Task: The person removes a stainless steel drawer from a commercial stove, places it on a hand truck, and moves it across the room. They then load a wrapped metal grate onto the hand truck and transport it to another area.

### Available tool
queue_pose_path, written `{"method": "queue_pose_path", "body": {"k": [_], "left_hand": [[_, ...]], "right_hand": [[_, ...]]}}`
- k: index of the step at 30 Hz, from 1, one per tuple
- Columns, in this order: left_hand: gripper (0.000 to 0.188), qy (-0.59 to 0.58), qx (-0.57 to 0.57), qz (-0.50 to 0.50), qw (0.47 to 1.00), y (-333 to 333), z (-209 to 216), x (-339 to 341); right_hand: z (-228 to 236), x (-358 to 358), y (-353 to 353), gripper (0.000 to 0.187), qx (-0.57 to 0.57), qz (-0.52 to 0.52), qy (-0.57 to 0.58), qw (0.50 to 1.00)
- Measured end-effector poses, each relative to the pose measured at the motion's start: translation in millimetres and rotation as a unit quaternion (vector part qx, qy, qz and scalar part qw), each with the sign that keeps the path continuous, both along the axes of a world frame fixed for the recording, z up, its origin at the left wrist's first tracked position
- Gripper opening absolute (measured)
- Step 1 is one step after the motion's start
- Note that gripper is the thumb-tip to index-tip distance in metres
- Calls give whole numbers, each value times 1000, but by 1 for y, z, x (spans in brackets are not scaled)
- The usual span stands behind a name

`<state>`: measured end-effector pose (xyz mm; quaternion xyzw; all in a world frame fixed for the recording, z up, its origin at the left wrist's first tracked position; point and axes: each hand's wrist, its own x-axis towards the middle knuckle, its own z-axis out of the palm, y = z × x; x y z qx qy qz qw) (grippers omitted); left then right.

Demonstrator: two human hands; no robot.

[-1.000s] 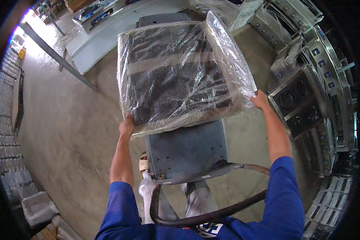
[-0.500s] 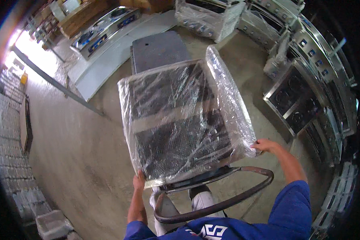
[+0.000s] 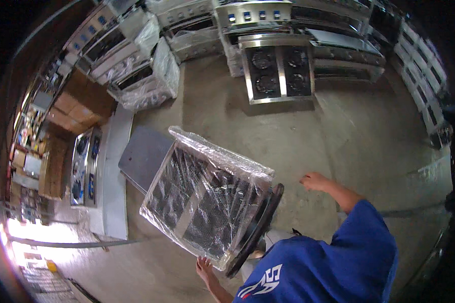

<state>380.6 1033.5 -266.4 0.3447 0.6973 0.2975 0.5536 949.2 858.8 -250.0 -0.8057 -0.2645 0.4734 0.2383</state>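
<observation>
Plastic-wrapped black-and-steel cooktop panel (image 3: 207, 199) at frame centre, long axis running upper left to lower right, tilted. Left hand (image 3: 205, 266) touches its lower corner — open, nearer; right hand (image 3: 314, 181) hangs free, fingers spread — well apart, right of centre.

Clear, glossy plastic wrap (image 3: 207, 197) covers my silver-framed cooktop (image 3: 197, 202), its black grates forming a dark grid. My sleeve (image 3: 333, 262) is royal blue with a white emblem. The concrete floor (image 3: 349, 131) is mottled grey-brown; cardboard boxes (image 3: 81, 103) are tan.
</observation>
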Motion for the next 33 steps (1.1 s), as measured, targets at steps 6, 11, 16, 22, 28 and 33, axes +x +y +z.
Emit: {"method": "queue_pose_path", "body": {"k": [6,11,16,22,28,33], "left_hand": [[53,-45,116,-258,958,19,68,96],[44,79,135,-447,881,-5,93,174],[49,215,295,-509,779,-55,119,242],[81,365,142,-540,745,-84,112,310],[72,382,-83,-609,690,-24,130,406],[71,245,22,-543,803,-8,101,481]], "right_hand": [[-58,-64,-242,42,-124,-217,-13,968],[-28,-159,-364,41,-232,-332,140,903],[-64,-166,-417,45,-295,-332,225,867],[-69,-28,-328,40,-150,-321,192,915],[-83,166,-326,38,-13,-462,180,868],[-91,332,-273,39,-59,-437,51,896]]}}
